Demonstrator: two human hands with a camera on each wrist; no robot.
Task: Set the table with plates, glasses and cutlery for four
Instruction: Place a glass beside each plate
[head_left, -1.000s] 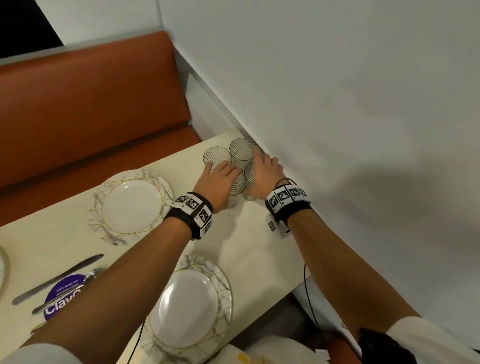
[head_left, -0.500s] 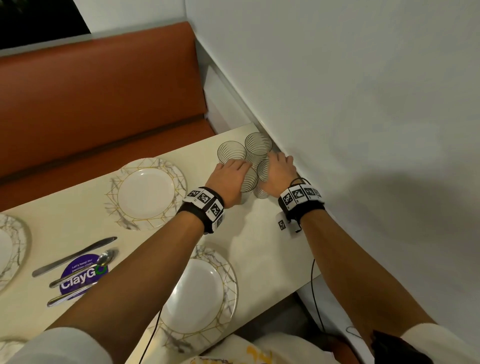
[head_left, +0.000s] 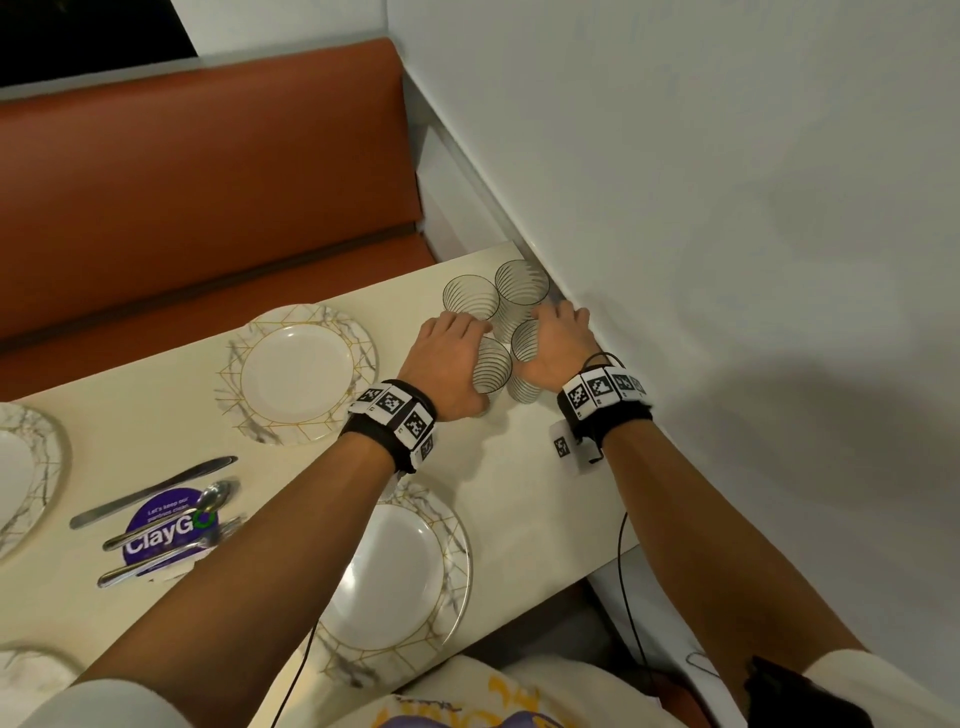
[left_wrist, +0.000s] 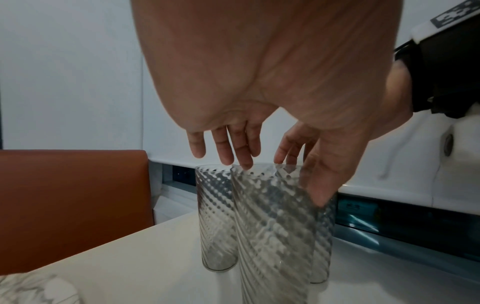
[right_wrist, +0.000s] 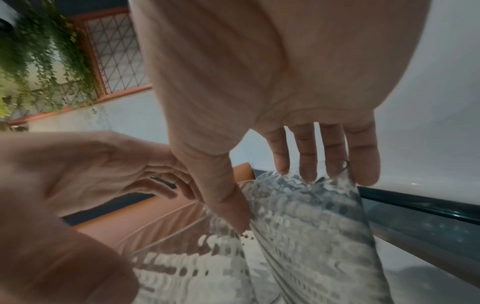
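An orange padded bench seat (head_left: 208, 182) fills the upper left of the head view, behind the cream tabletop (head_left: 519, 493). Round white plates with gold-lined marbled rims (head_left: 296, 374) lie at centre and lower centre. Four tall clear ribbed glasses (head_left: 470, 297) stand clustered in the tabletop's far right corner, by the white wall. The left hand (head_left: 449, 364) curls around the near-left glass (left_wrist: 272, 226); the right hand (head_left: 558, 343) curls around the near-right glass (right_wrist: 311, 226). Steel cutlery (head_left: 156, 499) lies at lower left.

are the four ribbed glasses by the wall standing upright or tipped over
Upright. All four glasses show round open rims facing up in the head view, and their bases sit flat on the table.
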